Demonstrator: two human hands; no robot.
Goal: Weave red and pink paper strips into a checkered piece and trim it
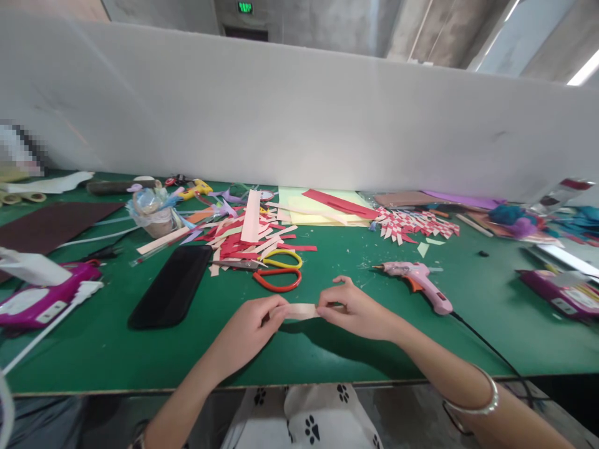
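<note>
Between my two hands a short pale pink paper strip is stretched level, just above the green table. My left hand pinches its left end between thumb and fingers. The right end is pinched by my right hand, whose upper fingers curl above the strip. Scissors with one yellow and one red handle lie just beyond my hands, blades pointing left. Past them is a heap of red and pale pink paper strips. A pink glue gun rests to the right of my right hand, nozzle pointing left.
A black phone lies at left. Purple power strips stand at both sides. Behind are a red-and-white woven paper piece, yellow paper sheets and a bag-lined cup. A white partition borders the table's back; the glue gun's cord runs off the front edge.
</note>
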